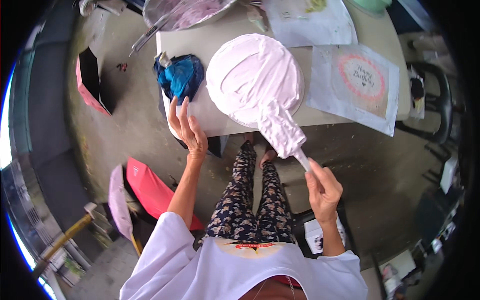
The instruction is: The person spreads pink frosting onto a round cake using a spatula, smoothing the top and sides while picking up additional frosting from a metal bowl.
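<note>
A round cake [250, 75] coated in pale pink frosting, streaked across its top, stands near the table's front edge. My right hand [324, 189] is closed on the handle of a spatula [282, 131], whose blade is thickly covered with the same frosting. The blade's far end overlaps the near right rim of the cake; whether it touches cannot be told. My left hand [189, 131] is open, fingers stretched out, beside the table's left corner. Just beyond its fingertips lies a crumpled blue bag [181, 77] with a pale, nozzle-like tip.
On the table [227, 129], a metal bowl [212, 17] of pink frosting sits at the far left with a whisk-like tool [150, 34] across its rim. At right lies a sheet [345, 107] with a pink ring and dark lettering. Open umbrellas [150, 187] rest on the floor at left.
</note>
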### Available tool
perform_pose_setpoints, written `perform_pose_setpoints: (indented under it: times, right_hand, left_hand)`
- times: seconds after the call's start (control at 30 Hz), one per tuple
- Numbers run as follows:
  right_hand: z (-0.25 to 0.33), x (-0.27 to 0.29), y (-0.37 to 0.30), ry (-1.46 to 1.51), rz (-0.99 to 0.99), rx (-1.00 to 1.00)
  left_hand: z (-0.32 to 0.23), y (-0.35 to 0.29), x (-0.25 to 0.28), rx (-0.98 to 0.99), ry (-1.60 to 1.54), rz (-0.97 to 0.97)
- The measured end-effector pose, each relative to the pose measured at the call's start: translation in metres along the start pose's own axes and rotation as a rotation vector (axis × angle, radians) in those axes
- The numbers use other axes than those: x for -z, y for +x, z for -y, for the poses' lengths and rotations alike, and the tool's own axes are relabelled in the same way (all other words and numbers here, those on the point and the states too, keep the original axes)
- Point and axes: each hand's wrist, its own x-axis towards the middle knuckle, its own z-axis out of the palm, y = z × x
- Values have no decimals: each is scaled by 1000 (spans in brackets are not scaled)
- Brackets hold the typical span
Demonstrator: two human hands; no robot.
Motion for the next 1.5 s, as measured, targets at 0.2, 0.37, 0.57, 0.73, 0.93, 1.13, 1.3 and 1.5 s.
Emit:
perform_pose_setpoints:
  times: [0.2,0.37,0.57,0.73,0.93,1.13,1.3,1.5]
  right_hand:
    - [-8,1,43,-136,65,208]
    - [-3,-19,60,-172,138,252]
    - [3,-23,72,-228,153,237]
    - [-6,-8,81,-295,23,135]
    - [7,-12,83,-239,26,113]
    - [38,-38,96,-334,271,362]
    - [44,-40,113,-500,255,479]
    - [46,-29,132,-467,155,359]
  left_hand:
    - [10,-4,-1,-16,9,-49]
    - [11,-8,3,-29,25,-58]
    - [10,-10,4,-34,-11,-63]
    - [11,-9,4,-38,-31,-67]
    - [9,-8,3,-29,-13,-74]
    - [7,-9,4,0,-4,-77]
    - [7,-9,6,14,1,-71]
    - [5,-8,7,18,-12,-66]
